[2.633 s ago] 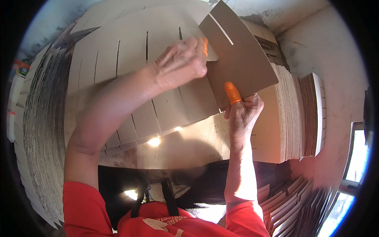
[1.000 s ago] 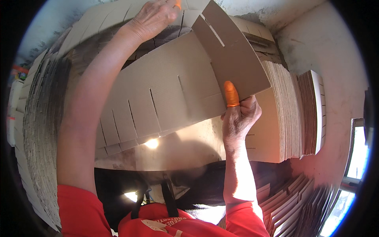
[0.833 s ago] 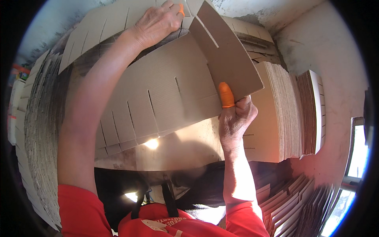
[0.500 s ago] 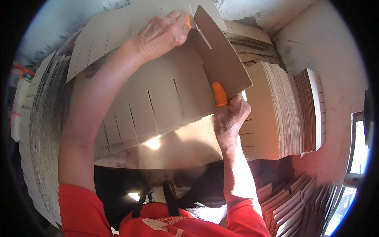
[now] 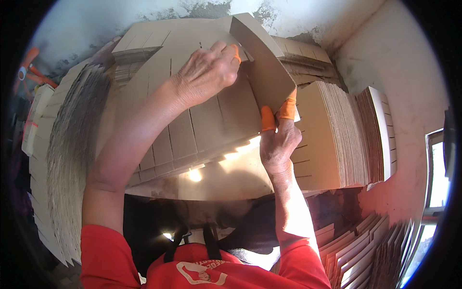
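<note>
A slotted brown cardboard divider strip (image 5: pixel 262 62) stands on edge in front of me. My right hand (image 5: pixel 278 137), with orange rubber tips on thumb and finger, pinches its lower edge. My left hand (image 5: pixel 204 72), also with an orange fingertip cover, presses on the upper part where the strip meets a wide slotted cardboard sheet (image 5: pixel 211 130). That sheet lies tilted below both hands, its slots running across it.
Tall stacks of flat cardboard sheets (image 5: pixel 346 130) stand at the right, and another stack (image 5: pixel 67 159) lines the left. More slotted pieces (image 5: pixel 356 245) pile at the lower right. A rough plaster wall (image 5: pixel 144 14) is behind, a window (image 5: pixel 435 168) at far right.
My left hand came down from the top edge onto the strip's upper part. My right hand slid left and up along the strip's lower edge, and the strip swung more upright.
</note>
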`<state>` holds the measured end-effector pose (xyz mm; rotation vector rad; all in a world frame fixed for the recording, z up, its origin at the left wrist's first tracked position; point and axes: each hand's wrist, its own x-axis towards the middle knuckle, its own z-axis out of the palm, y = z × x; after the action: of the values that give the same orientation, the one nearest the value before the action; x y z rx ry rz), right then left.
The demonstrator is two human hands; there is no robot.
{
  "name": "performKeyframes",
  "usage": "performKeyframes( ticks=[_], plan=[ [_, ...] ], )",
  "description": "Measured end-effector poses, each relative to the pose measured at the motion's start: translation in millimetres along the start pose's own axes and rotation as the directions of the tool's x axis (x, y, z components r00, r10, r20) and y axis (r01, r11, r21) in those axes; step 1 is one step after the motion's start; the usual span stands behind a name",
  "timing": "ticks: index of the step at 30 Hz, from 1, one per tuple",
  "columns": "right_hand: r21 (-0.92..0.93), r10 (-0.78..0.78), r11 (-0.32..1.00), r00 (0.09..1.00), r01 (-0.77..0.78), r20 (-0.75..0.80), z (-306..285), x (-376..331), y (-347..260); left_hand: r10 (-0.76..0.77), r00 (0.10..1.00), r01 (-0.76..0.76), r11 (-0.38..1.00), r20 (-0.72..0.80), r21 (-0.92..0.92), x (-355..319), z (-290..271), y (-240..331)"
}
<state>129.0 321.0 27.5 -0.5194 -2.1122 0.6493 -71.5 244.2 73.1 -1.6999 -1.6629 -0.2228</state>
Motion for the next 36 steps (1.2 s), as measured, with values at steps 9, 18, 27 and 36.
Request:
performKeyframes(
  ticks=[9, 18, 27, 36],
  plan=[
    [-0.109, -0.116, 0.987, 0.992, 0.121, 0.051, -5.7, -10.3, -32.0, 0.051, 0.996, -0.058, 0.993, -0.071, -0.103, -13.4, -37.3, 12.1],
    [-0.271, -0.175, 0.94, 0.975, 0.207, 0.138, -13.7, -22.6, -54.9, -0.259, 0.964, 0.259, 0.858, 0.062, -0.443, -82.9, -129.9, 78.8],
    [-0.472, -0.087, 0.852, 0.951, 0.226, 0.297, -43.7, 60.4, -73.2, -0.354, 0.705, 0.587, 0.777, 0.614, -0.227, -223.2, -156.6, 89.6],
    [-0.316, 0.175, 0.949, 0.825, 0.005, 0.538, -10.4, 114.8, -51.6, -0.485, 0.813, 0.574, 0.763, 0.322, -0.299, -224.6, -168.9, 60.9]
  ],
)
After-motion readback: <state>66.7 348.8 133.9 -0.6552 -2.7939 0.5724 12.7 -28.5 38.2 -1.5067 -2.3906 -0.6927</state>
